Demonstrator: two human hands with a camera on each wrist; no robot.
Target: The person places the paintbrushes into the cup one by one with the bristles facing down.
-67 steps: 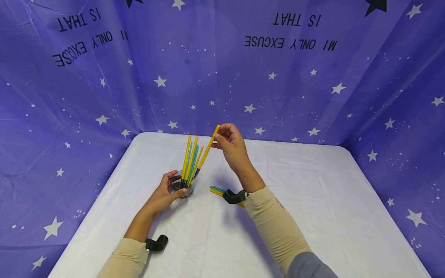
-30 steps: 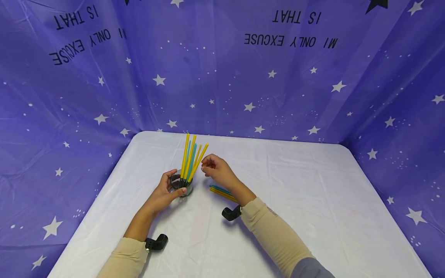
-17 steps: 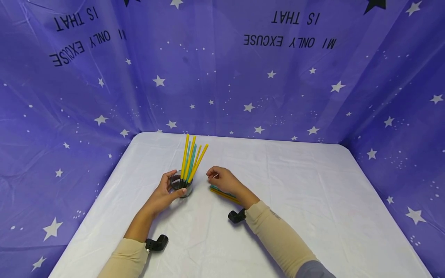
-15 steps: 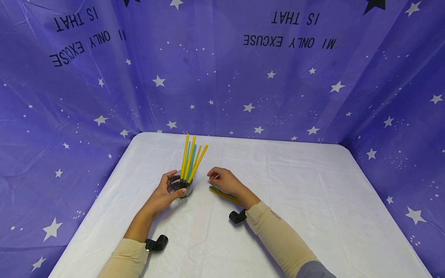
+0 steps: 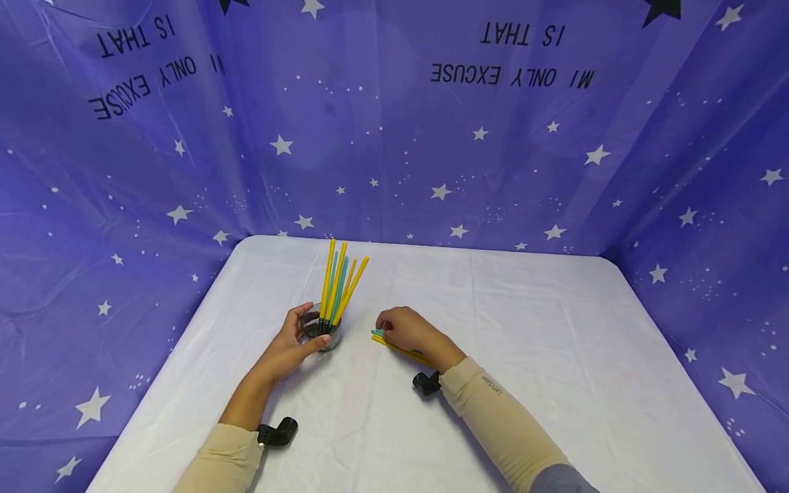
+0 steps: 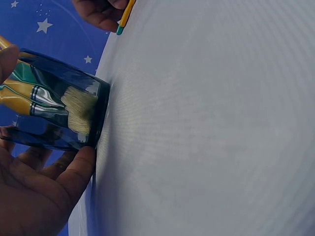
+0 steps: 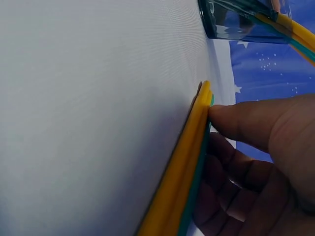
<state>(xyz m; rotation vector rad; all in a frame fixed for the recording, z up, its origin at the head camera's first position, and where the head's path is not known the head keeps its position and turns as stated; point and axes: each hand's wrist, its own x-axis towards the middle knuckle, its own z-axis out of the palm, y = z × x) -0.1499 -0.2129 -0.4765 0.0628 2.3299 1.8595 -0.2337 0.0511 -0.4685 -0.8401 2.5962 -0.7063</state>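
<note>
Left hand [image 5: 290, 346] held the glass [image 5: 320, 333]; right hand [image 5: 403, 329] pinched loose brushes [image 5: 401, 349] on the surface [image 5: 555, 356] — best lifted singly, grip near the tip.

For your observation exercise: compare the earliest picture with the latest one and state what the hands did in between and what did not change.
The right hand let go of the yellow brush it was lowering into the glass, came down to the table and now touches the loose brushes lying there. The left hand kept its grip on the glass, which did not move; the released brush stands in it with the others.
</note>
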